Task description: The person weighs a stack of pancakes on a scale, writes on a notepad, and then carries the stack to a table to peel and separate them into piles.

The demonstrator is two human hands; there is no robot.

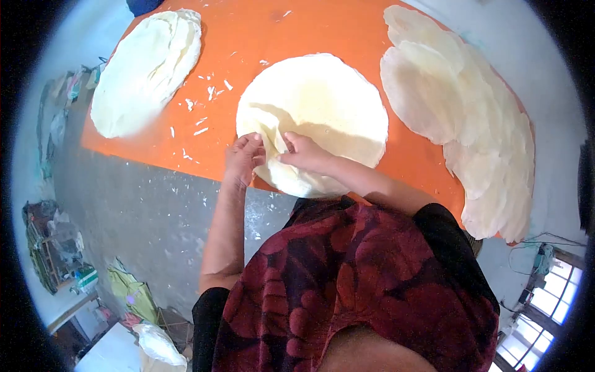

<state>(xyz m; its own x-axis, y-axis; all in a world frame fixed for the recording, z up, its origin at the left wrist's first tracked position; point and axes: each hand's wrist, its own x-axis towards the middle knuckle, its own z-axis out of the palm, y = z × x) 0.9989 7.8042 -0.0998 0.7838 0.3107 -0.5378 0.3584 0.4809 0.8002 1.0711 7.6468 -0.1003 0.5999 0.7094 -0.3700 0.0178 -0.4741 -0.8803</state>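
A stack of thin round flatbread sheets [334, 93] lies on the orange table in front of me, its near edge reaching the table's edge. At its left side one sheet is lifted and creased into a fold [268, 127]. My left hand [245, 156] is closed at the left rim, fingers pinching the edge of that raised sheet. Just to the right, over the stack, my right hand [302, 152] pinches the other side of the fold between thumb and fingers. Part of the near left rim is hidden behind my hands.
Another pile of round sheets [145, 74] rests at the table's left. Many overlapping sheets [489, 142] run along the right side. White scraps [211, 93] are scattered on the orange tabletop [229, 31]. Grey floor [155, 204] shows at left, with a green bag [131, 288] on it.
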